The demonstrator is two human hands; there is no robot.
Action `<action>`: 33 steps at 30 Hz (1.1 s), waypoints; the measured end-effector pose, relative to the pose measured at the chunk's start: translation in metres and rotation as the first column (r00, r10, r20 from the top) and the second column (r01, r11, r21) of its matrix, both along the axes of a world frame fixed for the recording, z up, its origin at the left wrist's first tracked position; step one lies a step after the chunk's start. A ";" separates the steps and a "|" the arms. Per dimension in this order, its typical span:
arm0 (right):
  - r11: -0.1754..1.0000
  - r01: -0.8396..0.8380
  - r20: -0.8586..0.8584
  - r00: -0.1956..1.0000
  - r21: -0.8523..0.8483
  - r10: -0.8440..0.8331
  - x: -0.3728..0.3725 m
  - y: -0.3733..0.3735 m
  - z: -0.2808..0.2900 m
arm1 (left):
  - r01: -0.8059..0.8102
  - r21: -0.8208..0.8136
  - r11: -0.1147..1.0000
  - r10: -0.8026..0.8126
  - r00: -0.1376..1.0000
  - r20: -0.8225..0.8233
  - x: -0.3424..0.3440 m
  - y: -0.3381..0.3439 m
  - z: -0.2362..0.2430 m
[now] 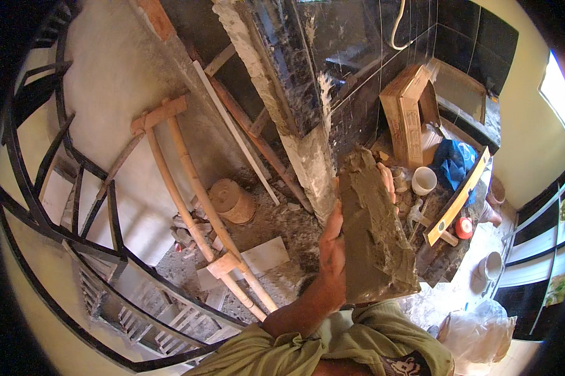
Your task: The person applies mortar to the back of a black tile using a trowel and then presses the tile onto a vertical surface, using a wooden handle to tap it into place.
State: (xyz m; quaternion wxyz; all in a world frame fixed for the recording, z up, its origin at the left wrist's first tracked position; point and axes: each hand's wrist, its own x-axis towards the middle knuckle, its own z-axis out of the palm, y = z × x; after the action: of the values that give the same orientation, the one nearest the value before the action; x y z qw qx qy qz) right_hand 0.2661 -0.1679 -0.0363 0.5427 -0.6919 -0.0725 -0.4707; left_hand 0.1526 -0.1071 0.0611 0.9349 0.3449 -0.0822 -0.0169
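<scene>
1. Rubble-strewn floor below, with a bamboo ladder and a dark tiled wall.
2. Tile, back thickly coated in grey mortar, held upright beside the rough wall edge.
3. Left hand clamped on the tile's left edge.
4. Right hand: fingertips curled over the far edge.
5. Cardboard box and white cup behind.

Open brown cardboard box standing upright against dark tiled wall, upper right. Clear plastic bag on floor, lower right. No signs, screens.
</scene>
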 end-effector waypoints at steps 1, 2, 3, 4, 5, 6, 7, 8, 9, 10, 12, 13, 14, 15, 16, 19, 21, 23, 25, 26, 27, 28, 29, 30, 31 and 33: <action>1.000 -0.001 0.000 1.000 0.001 0.001 0.001 0.000 0.000 | -0.011 0.018 1.000 0.011 1.000 0.005 0.001 -0.002 0.001; 1.000 -0.001 -0.004 1.000 0.003 0.001 0.003 0.000 -0.001 | -0.025 0.041 0.999 0.025 1.000 0.009 0.002 -0.002 0.002; 1.000 -0.005 -0.008 1.000 0.001 0.005 0.003 0.001 -0.002 | -0.008 0.011 1.000 0.007 1.000 0.017 0.004 -0.003 0.003; 1.000 -0.006 -0.013 1.000 0.005 0.006 0.003 0.002 -0.003 | 0.010 -0.018 1.000 -0.010 1.000 0.025 0.007 -0.002 0.005; 1.000 0.004 -0.012 1.000 -0.001 -0.004 0.005 0.001 0.000 | 0.053 -0.085 0.995 -0.049 0.998 0.049 0.009 -0.004 0.009; 1.000 -0.004 -0.016 1.000 0.001 0.004 0.006 0.003 -0.001 | 0.052 -0.081 0.995 -0.049 0.998 0.046 0.014 -0.005 0.012; 1.000 -0.009 -0.019 1.000 0.002 0.009 0.007 0.004 0.000 | 0.091 -0.126 0.988 -0.088 0.996 0.028 0.019 -0.008 0.014; 1.000 -0.011 -0.023 1.000 0.000 0.011 0.008 0.005 -0.001 | 0.111 -0.148 0.983 -0.109 0.994 0.019 0.021 -0.010 0.013; 1.000 -0.013 -0.027 1.000 0.000 0.013 0.009 0.005 -0.002 | 0.133 -0.170 0.976 -0.133 0.991 0.010 0.023 -0.013 0.012; 1.000 -0.011 -0.032 0.999 0.000 0.011 0.010 0.004 -0.002 | 0.058 -0.036 0.998 -0.055 0.994 0.097 0.024 -0.015 0.008; 1.000 0.004 -0.042 0.999 -0.002 -0.004 0.010 0.001 -0.003 | -0.015 0.088 0.996 -0.002 0.982 0.188 0.026 -0.016 -0.001; 1.000 -0.007 -0.049 0.999 -0.003 0.007 0.013 0.006 -0.003 | 0.058 -0.099 0.993 -0.058 0.998 0.009 0.027 -0.014 -0.007; 1.000 -0.005 -0.057 0.998 0.001 0.005 0.014 0.006 -0.005 | 0.090 -0.192 0.977 -0.106 0.991 -0.078 0.027 -0.011 -0.015; 1.000 -0.023 -0.071 0.997 0.018 0.024 0.008 0.011 -0.006 | 0.088 -0.276 0.957 -0.136 0.977 -0.162 0.024 -0.003 -0.019; 1.000 -0.024 -0.079 0.997 0.019 0.025 0.007 0.010 -0.006 | 0.101 -0.379 0.920 -0.205 0.948 -0.245 0.022 0.001 -0.026; 0.999 -0.049 -0.149 0.988 0.021 0.051 0.007 0.004 -0.014 | 0.166 -0.341 0.925 -0.274 0.914 -0.298 0.014 0.016 -0.041; 0.994 -0.110 -0.233 0.966 0.020 0.112 0.008 0.002 -0.038 | 0.217 -0.187 0.958 -0.264 0.923 -0.280 0.008 0.036 -0.059; 0.984 -0.181 -0.267 0.948 -0.007 0.172 0.015 0.000 -0.077 | 0.241 -0.164 0.957 -0.265 0.952 -0.150 0.007 0.061 -0.088; 0.964 -0.259 -0.288 0.929 -0.059 0.232 0.024 -0.001 -0.117 | 0.126 -0.040 0.991 -0.132 0.968 -0.213 0.012 0.079 -0.098; 0.957 -0.281 -0.290 0.923 -0.064 0.252 0.027 0.001 -0.129 | 0.012 0.082 0.997 0.004 0.981 -0.195 0.015 0.092 -0.102; 0.949 -0.306 -0.294 0.916 -0.071 0.273 0.028 0.003 -0.125 | -0.107 0.197 0.975 0.139 0.978 -0.158 0.018 0.102 -0.100; 0.934 -0.216 -0.272 0.952 -0.284 0.137 0.029 0.001 -0.121 | -0.108 0.205 0.973 0.142 0.977 -0.158 0.022 0.110 -0.097; 0.908 -0.170 -0.252 0.965 -0.383 0.074 0.029 0.002 -0.117 | -0.205 0.342 0.917 0.273 0.948 -0.166 0.027 0.117 -0.093; 0.870 -0.116 -0.221 0.975 -0.479 0.008 0.029 0.002 -0.113 | -0.288 0.468 0.835 0.399 0.904 -0.154 0.033 0.121 -0.089; 0.899 -0.132 -0.182 0.982 -0.417 0.059 0.029 0.003 -0.113 | -0.290 0.471 0.833 0.401 0.903 -0.153 0.037 0.125 -0.087; 0.923 -0.155 -0.142 0.984 -0.351 0.111 0.028 0.003 -0.113 | -0.350 0.579 0.737 0.447 0.894 -0.030 0.045 0.131 -0.087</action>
State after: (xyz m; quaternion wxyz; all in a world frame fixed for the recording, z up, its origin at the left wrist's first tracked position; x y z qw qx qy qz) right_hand 0.2944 -0.1654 -0.1498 0.4405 -0.8000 -0.1722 -0.3692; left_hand 0.1980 0.0237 -0.0255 0.7773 0.6097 0.0809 0.1321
